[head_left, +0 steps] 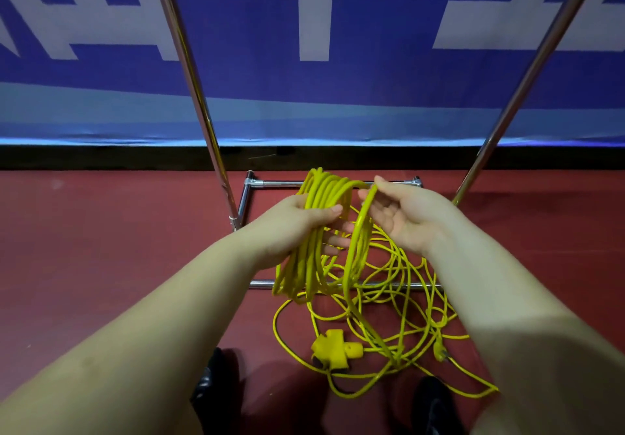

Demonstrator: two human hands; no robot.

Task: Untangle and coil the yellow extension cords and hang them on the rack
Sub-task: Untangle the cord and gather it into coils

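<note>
Between two rack poles [189, 72], left hand [297, 228] clenches one upright coil [318, 231], long axis 12-to-6. Right hand [402, 218] pinches one loop [362, 228]; one loose tangle [399, 306] lies at 6 o'clock.

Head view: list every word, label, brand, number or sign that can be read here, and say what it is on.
No text can be read.
Blue banner behind the rack: large white strokes, cropped by the frame, so no character or word can be made out.
Yellow outlet block on the floor: no marking visible.
Yellow cord coil gripped by the left hand, and the loop pinched by the right hand: no print visible.
</note>
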